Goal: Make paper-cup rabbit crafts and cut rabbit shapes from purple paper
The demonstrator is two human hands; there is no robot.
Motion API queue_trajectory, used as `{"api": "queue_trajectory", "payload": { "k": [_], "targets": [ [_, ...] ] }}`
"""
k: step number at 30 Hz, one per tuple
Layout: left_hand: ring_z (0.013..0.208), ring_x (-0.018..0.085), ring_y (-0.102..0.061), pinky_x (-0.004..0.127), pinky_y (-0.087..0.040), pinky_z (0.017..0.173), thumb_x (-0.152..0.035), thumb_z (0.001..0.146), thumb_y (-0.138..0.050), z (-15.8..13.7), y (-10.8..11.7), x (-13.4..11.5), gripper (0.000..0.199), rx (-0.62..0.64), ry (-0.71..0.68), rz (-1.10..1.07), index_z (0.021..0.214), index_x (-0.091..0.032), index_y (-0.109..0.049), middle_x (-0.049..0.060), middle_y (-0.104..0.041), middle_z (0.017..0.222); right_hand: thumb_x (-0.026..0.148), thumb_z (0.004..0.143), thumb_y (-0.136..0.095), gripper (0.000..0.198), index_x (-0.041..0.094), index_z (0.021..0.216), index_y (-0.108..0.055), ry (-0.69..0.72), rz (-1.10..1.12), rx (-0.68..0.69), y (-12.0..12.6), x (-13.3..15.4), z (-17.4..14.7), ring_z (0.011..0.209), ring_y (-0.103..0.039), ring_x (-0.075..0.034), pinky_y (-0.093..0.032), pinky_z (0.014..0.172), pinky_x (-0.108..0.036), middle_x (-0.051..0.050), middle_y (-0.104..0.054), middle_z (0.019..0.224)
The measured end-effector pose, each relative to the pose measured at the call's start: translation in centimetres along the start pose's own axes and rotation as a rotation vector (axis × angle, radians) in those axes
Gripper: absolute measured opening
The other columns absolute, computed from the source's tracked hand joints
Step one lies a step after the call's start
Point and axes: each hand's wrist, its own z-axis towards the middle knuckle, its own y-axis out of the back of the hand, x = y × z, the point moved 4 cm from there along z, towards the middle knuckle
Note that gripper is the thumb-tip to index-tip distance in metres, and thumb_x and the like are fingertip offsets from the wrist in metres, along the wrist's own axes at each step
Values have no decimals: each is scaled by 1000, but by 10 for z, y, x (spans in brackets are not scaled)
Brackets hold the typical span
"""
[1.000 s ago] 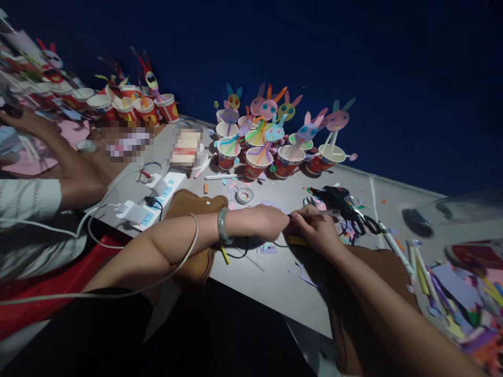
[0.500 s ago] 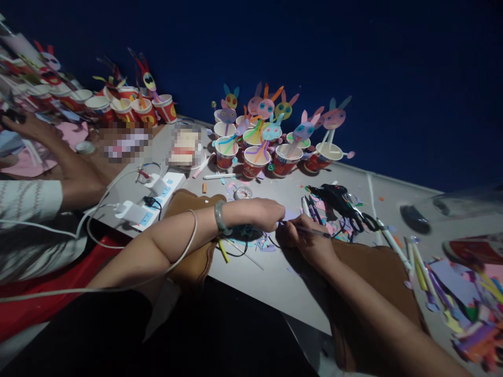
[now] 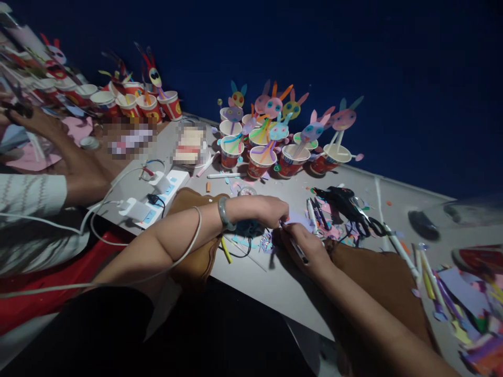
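Observation:
My right hand (image 3: pixel 309 245) is closed around a slim pen (image 3: pixel 300 252), whose back end lies across the palm toward the wrist. Its front end meets the fingertips of my left hand (image 3: pixel 274 210). Those fingers are pinched together, and what they hold is hidden behind the hand. A bracelet sits on the left wrist. Light purple paper (image 3: pixel 302 222) lies just behind the two hands. Under the left wrist are thin paper scraps (image 3: pixel 267 243) and a dark bunched thing I cannot make out.
Paper cups (image 3: pixel 262 161) with rabbit-faced paper figures stand at the back. A black glue gun (image 3: pixel 341 201) and scissors (image 3: pixel 371 226) lie right of several pens. A power strip (image 3: pixel 167 196) sits at left, its white cable crossing my left forearm. Another person's arm (image 3: pixel 78 162) is farther left.
The pen has turned in my right hand, from lying nearly level to slanting down toward the wrist. The view has shifted slightly. My left hand stays pinched close by.

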Motion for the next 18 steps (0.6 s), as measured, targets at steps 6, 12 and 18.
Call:
{"api": "queue_trajectory", "payload": {
  "k": [6, 12, 18],
  "targets": [
    [91, 20, -65, 27, -48, 76, -18, 80, -56, -2, 2, 0, 40, 8, 4, -4, 118, -18, -68, 10, -72, 105, 21, 97, -37, 19, 16, 104, -54, 110, -247, 49, -7, 2, 4, 70, -62, -20, -41, 57, -27, -11, -64, 89],
    [87, 20, -64, 27, -47, 74, -14, 77, -56, 1, 0, 1, 39, -3, -31, 10, 113, -16, -70, 10, -73, 101, 17, 94, -39, 19, 14, 98, -57, 97, -353, 52, -12, 4, 11, 63, -57, -19, -34, 53, -28, -11, -62, 83],
    [88, 20, -64, 27, -47, 74, -16, 77, -57, 0, 1, 2, 40, 11, -16, -4, 116, -17, -69, 10, -73, 100, 17, 96, -38, 20, 14, 97, -57, 106, -364, 25, -12, 6, 10, 61, -55, -18, -32, 52, -28, -9, -61, 79]
  ]
}}
